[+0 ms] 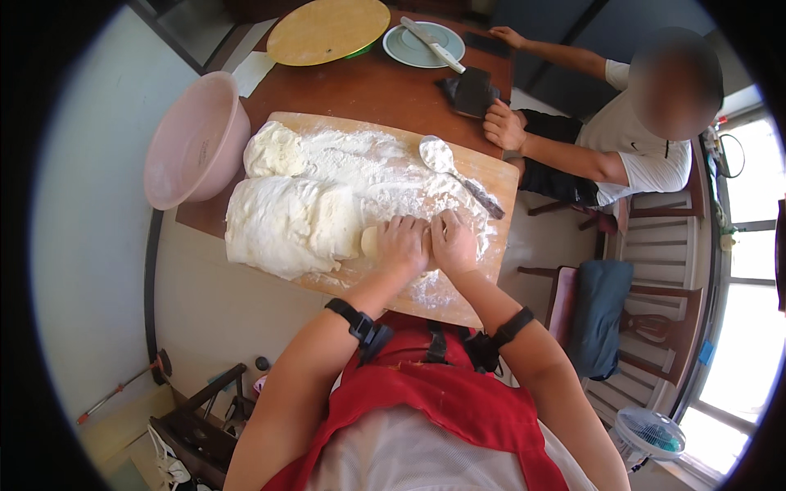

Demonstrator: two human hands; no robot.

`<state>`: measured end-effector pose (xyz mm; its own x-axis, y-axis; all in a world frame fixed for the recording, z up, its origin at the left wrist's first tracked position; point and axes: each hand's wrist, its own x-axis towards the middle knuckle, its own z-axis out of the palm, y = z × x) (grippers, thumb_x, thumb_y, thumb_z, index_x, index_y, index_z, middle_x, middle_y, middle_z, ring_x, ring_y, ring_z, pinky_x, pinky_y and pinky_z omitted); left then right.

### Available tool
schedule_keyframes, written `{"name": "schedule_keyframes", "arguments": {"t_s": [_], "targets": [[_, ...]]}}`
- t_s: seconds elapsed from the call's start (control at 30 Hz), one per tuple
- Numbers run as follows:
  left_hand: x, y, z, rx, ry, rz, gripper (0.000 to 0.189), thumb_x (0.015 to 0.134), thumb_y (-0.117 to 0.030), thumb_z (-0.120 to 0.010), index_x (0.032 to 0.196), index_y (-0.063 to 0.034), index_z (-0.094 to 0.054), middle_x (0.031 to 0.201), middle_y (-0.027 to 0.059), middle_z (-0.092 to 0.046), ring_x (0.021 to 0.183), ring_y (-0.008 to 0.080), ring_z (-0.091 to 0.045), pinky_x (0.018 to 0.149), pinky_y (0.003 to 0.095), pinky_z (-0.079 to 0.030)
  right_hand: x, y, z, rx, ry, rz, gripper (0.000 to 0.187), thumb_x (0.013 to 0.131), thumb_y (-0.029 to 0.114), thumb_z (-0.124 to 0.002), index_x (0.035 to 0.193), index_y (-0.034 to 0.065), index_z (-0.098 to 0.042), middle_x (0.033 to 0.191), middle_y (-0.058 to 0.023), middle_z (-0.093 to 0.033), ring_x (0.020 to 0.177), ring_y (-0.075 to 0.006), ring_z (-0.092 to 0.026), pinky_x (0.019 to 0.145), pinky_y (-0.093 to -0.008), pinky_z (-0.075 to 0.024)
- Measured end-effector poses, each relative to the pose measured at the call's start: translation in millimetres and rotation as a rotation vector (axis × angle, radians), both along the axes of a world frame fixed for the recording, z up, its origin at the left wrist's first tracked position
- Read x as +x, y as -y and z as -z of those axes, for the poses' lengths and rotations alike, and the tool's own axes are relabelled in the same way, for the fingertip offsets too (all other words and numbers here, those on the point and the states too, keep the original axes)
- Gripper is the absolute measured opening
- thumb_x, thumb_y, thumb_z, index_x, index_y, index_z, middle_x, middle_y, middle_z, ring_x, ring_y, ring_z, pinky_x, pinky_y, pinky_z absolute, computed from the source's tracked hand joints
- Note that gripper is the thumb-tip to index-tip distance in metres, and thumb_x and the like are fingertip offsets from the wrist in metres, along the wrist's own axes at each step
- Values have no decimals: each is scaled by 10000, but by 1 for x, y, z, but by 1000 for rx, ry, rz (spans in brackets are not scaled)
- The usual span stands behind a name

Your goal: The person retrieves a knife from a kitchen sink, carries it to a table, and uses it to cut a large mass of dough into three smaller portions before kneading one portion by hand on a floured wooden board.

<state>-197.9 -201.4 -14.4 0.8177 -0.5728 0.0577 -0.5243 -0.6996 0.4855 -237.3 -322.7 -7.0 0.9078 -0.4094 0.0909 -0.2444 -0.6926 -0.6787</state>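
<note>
My left hand [402, 241] lies over a small piece of dough [369, 242] near the front of a floured wooden board [497, 178]. Right beside it, my right hand [453, 240] has its fingers curled down against the same spot; whether it grips the dough is hidden. A large floured slab of dough [282, 224] rests to the left of my hands, overhanging the board's left edge. Behind the slab is a smaller lump of dough [275, 149]. A metal spoon [437, 154] with a dark handle and flour in its bowl lies at the board's right side. Loose flour covers much of the board.
A pink plastic basin [193, 141] leans at the left of the brown table [344, 92]. Farther back are a round yellow board [328, 30] and a plate [402, 49] with a white-handled knife [435, 46] across it. A seated person [638, 141] at the right rests one hand by a dark object.
</note>
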Motion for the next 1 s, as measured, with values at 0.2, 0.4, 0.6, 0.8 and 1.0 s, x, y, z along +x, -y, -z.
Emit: {"name": "schedule_keyframes", "arguments": {"t_s": [0.2,0.4,0.6,0.8,1.0], "targets": [[-13,-12,14,-225,211,-110,264,799,-238,-524,1017,-122,-617,1007,44,-591,978,265,-525,840,450,-354,-9,-15,29,-195,26,-89,216,874,254,-481,955,119,-630,978,-87,-624,931,-297,-552,893,-439,-366],[32,7,31,-170,144,-76,274,802,-296,-528,1010,-144,-622,1005,43,-594,972,270,-529,847,450,-348,20,6,43,-256,-67,-83,234,840,218,-483,992,109,-623,985,-80,-619,929,-292,-557,868,-413,-373],[56,33,47,-170,152,-142,270,804,-310,-526,1008,-172,-634,1022,33,-595,1016,257,-529,899,459,-332,49,28,56,-191,41,-82,249,833,217,-499,1018,104,-621,988,-78,-633,883,-266,-583,820,-403,-384],[76,43,31,-105,190,-194,260,839,-277,-505,1027,-158,-638,1038,49,-600,984,256,-520,900,440,-316,76,37,31,-182,53,-123,206,864,213,-475,953,107,-628,909,-115,-630,875,-301,-586,773,-412,-405],[120,15,6,-88,-869,-257,533,962,-532,-333,1278,-153,-535,1350,132,-503,1272,311,-417,1026,504,-308,78,52,19,181,-195,-257,442,959,462,-407,1032,83,-622,954,-191,-655,930,-375,-602,828,-455,-442]]}}
